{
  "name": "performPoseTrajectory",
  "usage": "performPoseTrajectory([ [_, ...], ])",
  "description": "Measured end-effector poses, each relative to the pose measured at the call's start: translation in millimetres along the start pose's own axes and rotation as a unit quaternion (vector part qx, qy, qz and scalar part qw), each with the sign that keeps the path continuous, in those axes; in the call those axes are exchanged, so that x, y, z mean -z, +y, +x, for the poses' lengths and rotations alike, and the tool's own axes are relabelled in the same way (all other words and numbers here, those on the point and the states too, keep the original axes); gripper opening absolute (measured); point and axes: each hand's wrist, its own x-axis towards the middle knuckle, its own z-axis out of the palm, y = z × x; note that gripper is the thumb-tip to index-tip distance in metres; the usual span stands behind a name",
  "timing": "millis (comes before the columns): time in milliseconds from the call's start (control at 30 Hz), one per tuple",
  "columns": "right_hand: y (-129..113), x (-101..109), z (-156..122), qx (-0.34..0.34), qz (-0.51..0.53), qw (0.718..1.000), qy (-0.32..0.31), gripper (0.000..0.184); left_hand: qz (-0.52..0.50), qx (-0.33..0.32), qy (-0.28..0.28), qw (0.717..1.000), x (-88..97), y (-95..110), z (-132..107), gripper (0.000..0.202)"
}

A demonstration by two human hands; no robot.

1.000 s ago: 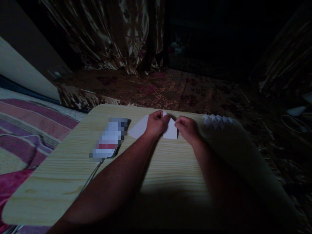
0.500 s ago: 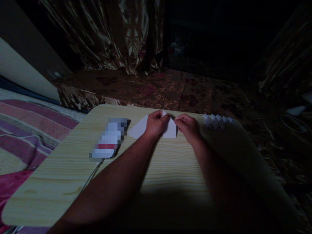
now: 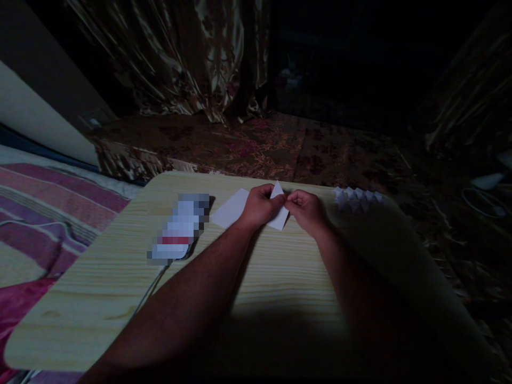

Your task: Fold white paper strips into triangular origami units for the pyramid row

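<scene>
A piece of white paper (image 3: 280, 217), seemingly folded and pointed at its top, is pinched in my left hand (image 3: 259, 205), thumb across its face. My right hand (image 3: 306, 210) has its fingertips closed on the right edge of this paper. Part of the paper is hidden behind my left hand. Flat on the table to the left lies a second piece of white paper (image 3: 231, 209), partly covered by my left hand.
The light wooden table (image 3: 276, 288) carries a blurred-out phone-like device (image 3: 176, 229) with a cable at left. Several small folded paper pieces (image 3: 358, 198) stand in rows at the back right. A striped bed (image 3: 36, 197) borders the table's left side.
The held paper has turned, so its lower corner now points down and its tip stands higher. My right hand has moved left onto its edge. My left hand has shifted slightly right.
</scene>
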Motion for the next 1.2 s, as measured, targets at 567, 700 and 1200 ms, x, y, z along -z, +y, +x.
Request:
performPoseTrajectory([
  [567,-6.1,1.3,-2.1,0.018,-0.017,0.999,-0.045,0.003,-0.090,0.044,0.040,0.994,-0.1,0.0,1.6,0.013],
  [700,-6.5,1.3,-1.6,0.014,-0.024,0.999,-0.041,0.002,-0.116,0.040,0.048,0.991,0.6,-2.0,3.7,0.014],
  [1200,-1.3,5.6,3.2,-0.056,0.081,0.994,0.054,0.010,-0.112,0.017,0.024,0.993,-0.2,-0.5,2.6,0.025],
])
